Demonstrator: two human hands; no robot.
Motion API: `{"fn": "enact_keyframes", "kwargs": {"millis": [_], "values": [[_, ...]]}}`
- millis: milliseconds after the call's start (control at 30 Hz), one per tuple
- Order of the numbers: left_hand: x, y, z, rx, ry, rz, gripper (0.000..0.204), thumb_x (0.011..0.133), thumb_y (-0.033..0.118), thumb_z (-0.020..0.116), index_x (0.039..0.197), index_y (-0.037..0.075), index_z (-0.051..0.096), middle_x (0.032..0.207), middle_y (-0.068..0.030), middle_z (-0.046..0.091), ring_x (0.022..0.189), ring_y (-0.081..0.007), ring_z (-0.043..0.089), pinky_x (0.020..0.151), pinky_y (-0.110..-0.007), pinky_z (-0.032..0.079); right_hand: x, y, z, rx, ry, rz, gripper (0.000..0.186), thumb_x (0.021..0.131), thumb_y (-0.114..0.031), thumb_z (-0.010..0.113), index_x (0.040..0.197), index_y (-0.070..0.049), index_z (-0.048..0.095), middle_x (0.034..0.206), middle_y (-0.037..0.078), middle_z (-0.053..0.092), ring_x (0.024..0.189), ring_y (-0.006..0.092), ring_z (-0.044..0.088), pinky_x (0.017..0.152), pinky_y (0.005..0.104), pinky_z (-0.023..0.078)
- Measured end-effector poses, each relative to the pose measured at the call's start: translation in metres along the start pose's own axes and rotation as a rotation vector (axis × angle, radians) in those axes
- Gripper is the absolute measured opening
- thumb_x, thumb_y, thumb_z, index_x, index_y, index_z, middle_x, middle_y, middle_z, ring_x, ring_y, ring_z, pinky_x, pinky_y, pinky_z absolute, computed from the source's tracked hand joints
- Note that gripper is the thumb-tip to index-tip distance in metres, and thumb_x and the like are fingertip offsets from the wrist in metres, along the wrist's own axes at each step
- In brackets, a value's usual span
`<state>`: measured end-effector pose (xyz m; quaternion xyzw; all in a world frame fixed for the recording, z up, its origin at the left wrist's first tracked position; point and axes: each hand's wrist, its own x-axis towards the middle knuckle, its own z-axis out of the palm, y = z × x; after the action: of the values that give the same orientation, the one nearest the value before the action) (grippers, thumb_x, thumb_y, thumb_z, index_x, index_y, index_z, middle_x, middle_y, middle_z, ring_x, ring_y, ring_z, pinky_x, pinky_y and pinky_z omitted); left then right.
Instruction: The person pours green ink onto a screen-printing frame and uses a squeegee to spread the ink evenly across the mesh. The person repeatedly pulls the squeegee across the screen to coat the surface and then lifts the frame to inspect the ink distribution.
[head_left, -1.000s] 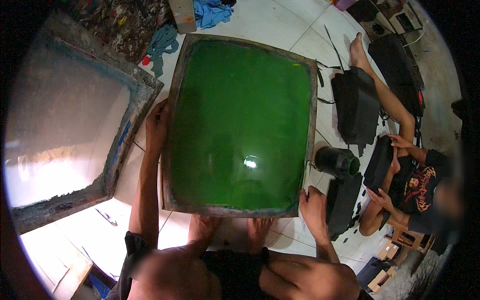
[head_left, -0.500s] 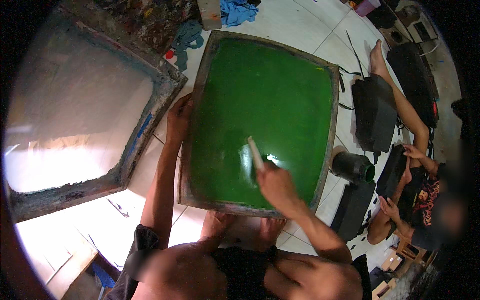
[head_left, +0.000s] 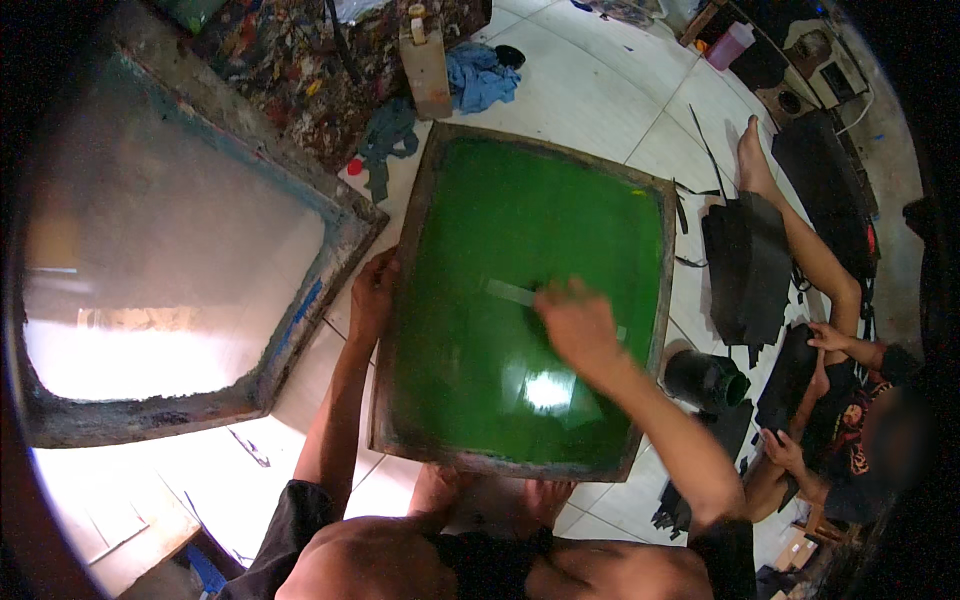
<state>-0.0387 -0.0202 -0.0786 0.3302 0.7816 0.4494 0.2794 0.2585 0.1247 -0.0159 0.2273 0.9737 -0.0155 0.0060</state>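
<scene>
A wooden-framed screen (head_left: 655,290) lies in front of me, its mesh (head_left: 480,220) coated with wet-looking green stuff that shines near the lower middle. My right hand (head_left: 580,325), a little blurred, grips a pale flat strip (head_left: 511,292) over the middle of the mesh. The strip points left and looks close to the green surface; whether it touches cannot be told. At the frame's left edge, my left hand (head_left: 374,290) has its fingers curled on the wood, holding it.
Another large framed screen (head_left: 180,240), with a pale mesh, leans at the left. A dark jar (head_left: 700,378) with a green mouth lies right of the green screen. Blue cloth (head_left: 484,78) and a paint-stained board (head_left: 300,80) are beyond it. At right, a co-worker handles black pieces (head_left: 785,375).
My right hand has moved up and to the right, and the strip has swung from steep to nearly level. The view has shifted, so the scene sits lower. My left hand keeps the frame's edge.
</scene>
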Motion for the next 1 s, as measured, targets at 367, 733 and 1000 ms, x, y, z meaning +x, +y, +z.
{"fn": "enact_keyframes", "kwargs": {"millis": [367, 733, 1000], "values": [[-0.002, -0.003, -0.002, -0.007, -0.05, -0.105, 0.043, 0.099, 0.03, 0.057, 0.131, 0.001, 0.06, 0.118, -0.0114, 0.067, 0.1, -0.0186, 0.062, 0.089, -0.034, 0.049, 0.11, 0.052, -0.015, 0.321, -0.211, -0.087, 0.018, 0.091, -0.012, 0.053, 0.09, -0.004, 0.069, 0.089, 0.018, 0.067, 0.085, 0.0379, 0.066, 0.073, 0.0517, 0.054], [-0.002, 0.005, -0.002, -0.03, -0.019, -0.019, 0.04, 0.101, 0.027, 0.055, 0.13, 0.001, 0.06, 0.122, -0.0138, 0.066, 0.107, -0.0221, 0.062, 0.094, -0.036, 0.048, 0.173, 0.093, 0.01, 0.039, -0.069, 0.169, 0.014, 0.086, -0.007, 0.054, 0.09, -0.003, 0.067, 0.088, 0.021, 0.066, 0.084, 0.0402, 0.066, 0.069, 0.0492, 0.055], [0.004, -0.003, -0.006, 0.002, -0.054, -0.029, 0.035, 0.101, 0.024, 0.056, 0.128, 0.002, 0.062, 0.121, -0.0124, 0.066, 0.106, -0.0219, 0.062, 0.091, -0.035, 0.05, -0.046, -0.131, -0.03, 0.465, -0.358, -0.59, 0.015, 0.083, -0.012, 0.056, 0.09, -0.003, 0.065, 0.083, 0.013, 0.059, 0.084, 0.026, 0.062, 0.075, 0.0428, 0.055]]}}
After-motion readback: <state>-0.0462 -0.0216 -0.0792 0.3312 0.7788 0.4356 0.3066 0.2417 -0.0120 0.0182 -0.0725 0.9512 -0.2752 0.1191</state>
